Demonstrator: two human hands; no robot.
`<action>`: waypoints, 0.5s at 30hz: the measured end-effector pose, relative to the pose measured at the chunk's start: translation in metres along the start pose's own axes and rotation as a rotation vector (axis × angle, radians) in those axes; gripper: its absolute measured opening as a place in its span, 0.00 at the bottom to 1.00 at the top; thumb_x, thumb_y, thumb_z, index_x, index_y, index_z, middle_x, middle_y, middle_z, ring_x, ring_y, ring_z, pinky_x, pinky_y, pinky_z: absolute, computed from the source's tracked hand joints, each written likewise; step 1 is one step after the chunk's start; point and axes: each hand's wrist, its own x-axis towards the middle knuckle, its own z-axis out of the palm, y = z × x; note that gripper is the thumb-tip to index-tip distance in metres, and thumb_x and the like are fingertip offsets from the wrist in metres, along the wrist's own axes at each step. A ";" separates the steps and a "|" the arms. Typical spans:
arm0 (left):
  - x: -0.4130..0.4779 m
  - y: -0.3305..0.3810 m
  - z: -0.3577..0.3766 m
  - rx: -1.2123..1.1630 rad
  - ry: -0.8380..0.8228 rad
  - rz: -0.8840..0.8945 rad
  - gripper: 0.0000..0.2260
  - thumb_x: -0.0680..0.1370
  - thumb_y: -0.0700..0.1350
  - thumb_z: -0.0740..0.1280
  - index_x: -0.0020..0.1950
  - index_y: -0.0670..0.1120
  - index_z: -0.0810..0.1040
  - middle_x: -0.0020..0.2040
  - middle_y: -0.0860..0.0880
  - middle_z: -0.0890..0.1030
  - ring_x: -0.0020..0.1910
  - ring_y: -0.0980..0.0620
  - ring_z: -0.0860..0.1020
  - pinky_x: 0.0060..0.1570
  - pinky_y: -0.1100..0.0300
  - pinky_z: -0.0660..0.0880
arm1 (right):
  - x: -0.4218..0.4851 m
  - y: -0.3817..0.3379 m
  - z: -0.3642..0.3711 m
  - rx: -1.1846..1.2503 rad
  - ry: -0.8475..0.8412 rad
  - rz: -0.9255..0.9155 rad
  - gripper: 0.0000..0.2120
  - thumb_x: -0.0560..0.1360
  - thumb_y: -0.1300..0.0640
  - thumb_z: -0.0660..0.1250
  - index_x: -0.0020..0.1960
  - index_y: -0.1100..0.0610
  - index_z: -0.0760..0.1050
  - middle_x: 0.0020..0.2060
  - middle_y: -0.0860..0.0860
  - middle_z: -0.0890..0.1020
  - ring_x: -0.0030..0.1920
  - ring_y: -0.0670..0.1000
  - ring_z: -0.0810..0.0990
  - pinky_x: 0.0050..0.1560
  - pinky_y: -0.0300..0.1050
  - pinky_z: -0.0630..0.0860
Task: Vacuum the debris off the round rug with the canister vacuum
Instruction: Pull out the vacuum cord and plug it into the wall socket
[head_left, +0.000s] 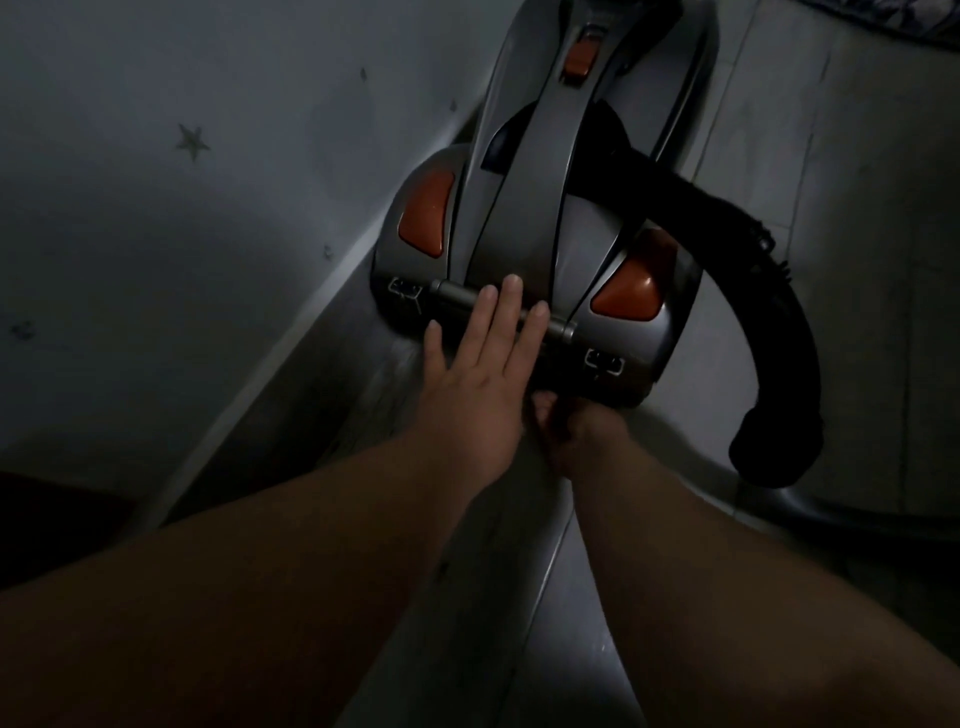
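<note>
- The left hand's (472, 374) fingers (511, 306) lie straight and side by side, only slightly spread, flat across the dark bar (457, 296) at the near end of the canister vacuum (524, 208).
- The right hand's (576, 431) fingers are curled tight at the vacuum's near lower edge, just below the left hand. It is too dark to tell exactly which part they grip.
- Both bare forearms reach in from the bottom of the view.
- The canister vacuum, silver-grey with orange panels (426, 213), sits on the tiled floor (857, 208), its left side touching the wall (182, 234).
- A black hose (779, 322) curves out of the vacuum's top and round its right side.
- Star stickers (193, 141) dot the wall.
</note>
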 end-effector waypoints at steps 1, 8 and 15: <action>0.000 -0.001 0.000 -0.009 -0.001 -0.002 0.43 0.75 0.44 0.62 0.75 0.51 0.31 0.75 0.48 0.30 0.75 0.48 0.32 0.72 0.35 0.46 | 0.005 0.002 -0.002 0.088 -0.041 0.027 0.20 0.82 0.68 0.53 0.74 0.68 0.62 0.71 0.61 0.70 0.42 0.43 0.76 0.50 0.35 0.77; -0.002 0.000 0.008 -0.036 0.029 -0.008 0.44 0.74 0.42 0.63 0.75 0.51 0.31 0.76 0.48 0.31 0.75 0.48 0.33 0.72 0.36 0.48 | 0.014 -0.003 -0.009 0.337 -0.062 0.193 0.14 0.84 0.60 0.55 0.48 0.64 0.76 0.44 0.58 0.80 0.41 0.52 0.80 0.27 0.39 0.79; -0.003 0.002 0.013 -0.052 0.066 -0.021 0.43 0.73 0.40 0.64 0.76 0.51 0.34 0.77 0.48 0.33 0.76 0.47 0.34 0.72 0.36 0.50 | 0.013 0.001 -0.016 0.301 -0.156 0.168 0.15 0.84 0.58 0.51 0.63 0.60 0.73 0.49 0.58 0.84 0.42 0.53 0.86 0.42 0.49 0.81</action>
